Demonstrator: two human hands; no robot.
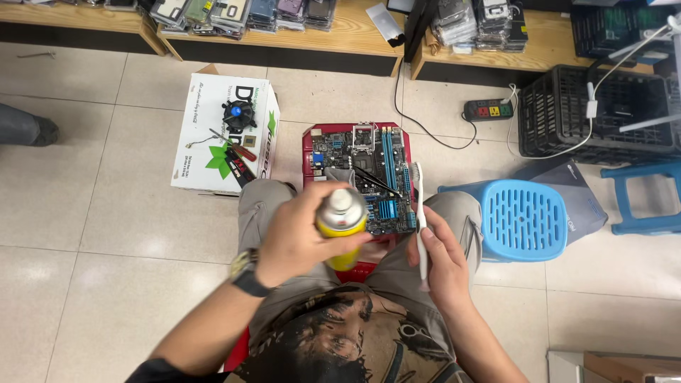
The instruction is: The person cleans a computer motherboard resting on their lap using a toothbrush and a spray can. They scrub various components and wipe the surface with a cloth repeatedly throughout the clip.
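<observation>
My left hand (301,234) grips a yellow spray can (342,225) with a silver top, held upright over my lap; a thin black nozzle straw runs from it toward the board. A white toothbrush (420,213) is in my right hand (441,257), its bristle head pointing away from me beside the board's right edge. A computer motherboard (369,170) with blue slots and an empty processor socket lies on a red stool (316,135) between my knees.
A white cardboard box (213,120) at left carries a cooler fan (239,115), a small chip and a screwdriver. A blue plastic stool (525,218) stands at right, with a black crate (589,113), power strip (488,109) and wooden shelves behind. Another person's shoe (28,128) shows at far left.
</observation>
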